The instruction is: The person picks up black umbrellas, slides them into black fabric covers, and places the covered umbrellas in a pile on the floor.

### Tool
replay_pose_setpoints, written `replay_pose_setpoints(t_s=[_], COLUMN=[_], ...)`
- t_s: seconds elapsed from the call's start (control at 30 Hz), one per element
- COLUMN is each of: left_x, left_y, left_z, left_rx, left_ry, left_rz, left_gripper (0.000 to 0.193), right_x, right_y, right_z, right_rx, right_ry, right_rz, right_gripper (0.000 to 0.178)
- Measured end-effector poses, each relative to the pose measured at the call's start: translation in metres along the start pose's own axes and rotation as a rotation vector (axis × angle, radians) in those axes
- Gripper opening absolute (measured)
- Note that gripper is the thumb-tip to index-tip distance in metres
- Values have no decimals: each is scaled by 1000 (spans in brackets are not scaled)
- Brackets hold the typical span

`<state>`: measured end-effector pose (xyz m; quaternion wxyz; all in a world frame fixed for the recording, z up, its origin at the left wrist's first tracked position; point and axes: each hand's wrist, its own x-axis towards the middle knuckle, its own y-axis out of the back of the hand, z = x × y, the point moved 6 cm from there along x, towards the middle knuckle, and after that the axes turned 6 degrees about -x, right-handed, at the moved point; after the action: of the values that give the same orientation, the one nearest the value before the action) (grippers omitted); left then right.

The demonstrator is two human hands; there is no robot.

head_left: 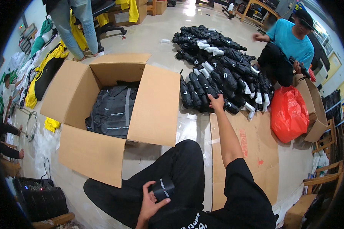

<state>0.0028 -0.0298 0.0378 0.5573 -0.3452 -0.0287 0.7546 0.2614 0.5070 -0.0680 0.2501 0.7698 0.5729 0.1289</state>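
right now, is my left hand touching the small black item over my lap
Touching. The head view shows the left hand holding the small black item, with thumb and fingers against its edges.

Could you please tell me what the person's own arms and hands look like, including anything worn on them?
The left hand and right hand are gloveless, with no watch or ring discernible. The right forearm is bare below a plain black short sleeve; the left sleeve cannot be clearly made out.
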Motion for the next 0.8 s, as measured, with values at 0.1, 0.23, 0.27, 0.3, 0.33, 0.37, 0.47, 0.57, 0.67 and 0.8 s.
replay_pose_setpoints(t_s=[0.1,0.23,0.27,0.3,0.33,0.37,0.47,0.57,0.67,0.8], left_x=[3,12,14,15,18,19,37,46,48,41], left_y=[-3,-6,-10,-12,-15,-17,11,11,22,21], left_z=[-13,19,29,40,51,60,36,33,13,22], left_rx=[233,288,239,191,91,-9,-107,-298,-363,-363], left_ry=[102,-240,-284,-326,-312,-287,-229,-131,-63,-98], left_rz=[-134,-119,-109,-92,-85,-66,39,67,105,108], left_gripper=[49,29,29,29,29,29,26,23,24,34], right_x=[-2,-77,-95,-115,-129,-145,-197,-261,-303,-325], right_y=[33,92,111,126,141,156,182,185,192,126], right_z=[-25,-105,-123,-141,-153,-161,-168,-135,-117,-75], right_rx=[-37,135,102,72,113,151,503,533,503,43], right_ry=[138,553,655,755,843,919,566,459,521,445], right_rz=[133,283,326,362,386,397,-52,-209,-111,-241], right_gripper=[62,45,43,41,40,38,34,38,40,45])
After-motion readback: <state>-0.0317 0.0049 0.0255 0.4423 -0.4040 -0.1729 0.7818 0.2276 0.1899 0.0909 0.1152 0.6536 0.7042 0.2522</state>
